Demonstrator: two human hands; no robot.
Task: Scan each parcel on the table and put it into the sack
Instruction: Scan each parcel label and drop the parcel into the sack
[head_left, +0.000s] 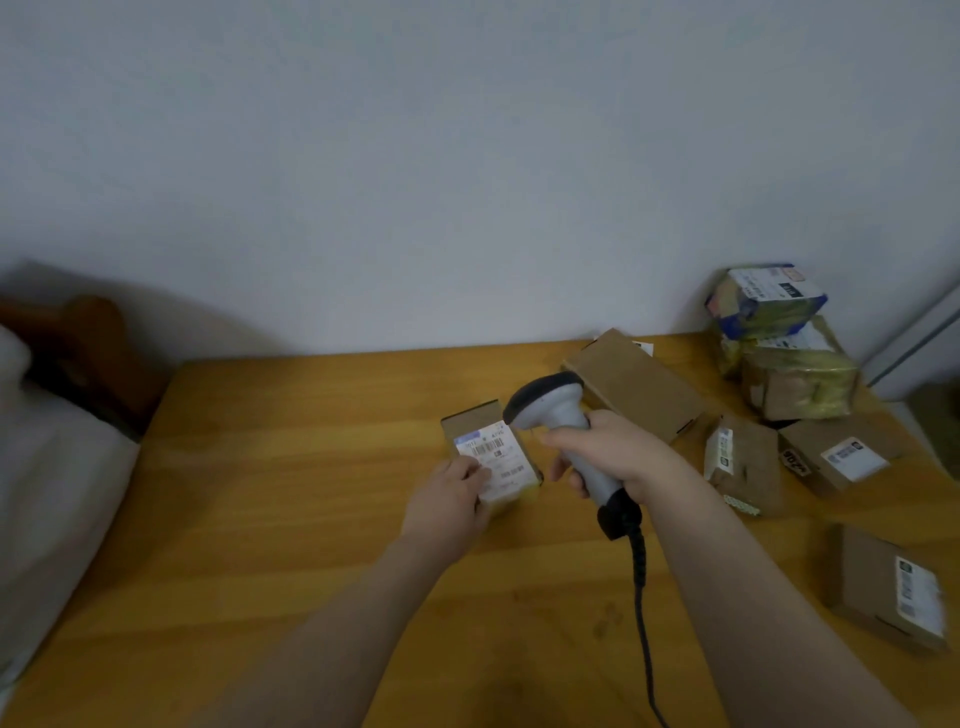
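Parcel (491, 457) in hand is a small brown box lying near the middle of the wooden surface (260, 519), its white label turned up. The left hand (452, 493) holds its near end, fingers curled round the side and thumb pressed on the label. The right hand (613, 452) has its fingers wrapped tight round the grip of a grey scanner (556, 410). The scanner's dark head points down at the label from just beside it, and a black cable (641, 597) trails toward the near edge.

By my reckoning this is the scan step for this one box, and its bagging is not yet done. Much is left. At the right of the surface wait a long brown box (634, 384), two tape-wrapped parcels (800, 384) stacked by the wall, a small box with a side label (743, 462), a flat box with a white label (841, 454) and another box at the right edge (888, 587). No sack is plainly in view (the pale cloth (52, 493) off the left edge could be it or bedding; I cannot tell), so how many are already bagged cannot be judged.

The held label has a blue band on top, a barcode below and rows of digits, all too blurred to read. The flat box carries dark block letters on its side, not legible. No brand can be read.
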